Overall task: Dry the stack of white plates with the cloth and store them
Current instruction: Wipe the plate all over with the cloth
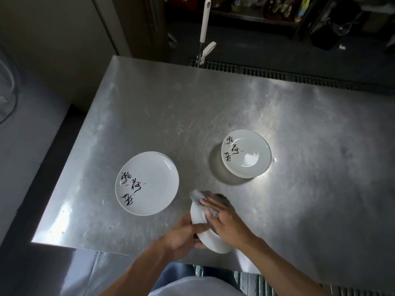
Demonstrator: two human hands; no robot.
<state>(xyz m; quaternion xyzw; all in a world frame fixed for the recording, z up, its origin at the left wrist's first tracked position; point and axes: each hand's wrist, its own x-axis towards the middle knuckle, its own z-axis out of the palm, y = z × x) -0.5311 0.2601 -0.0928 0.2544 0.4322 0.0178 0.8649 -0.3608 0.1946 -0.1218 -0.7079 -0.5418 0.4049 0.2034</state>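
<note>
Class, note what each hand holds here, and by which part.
The left hand grips a white plate by its near rim; the right hand presses a grey cloth flat against that plate.

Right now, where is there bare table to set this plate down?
Bare steel: the far half of the table beyond both stacks, the right side past the right stack, and the gap between it and the left stack. Crowded: the near edge, with left hand, right hand, plate and cloth.
</note>
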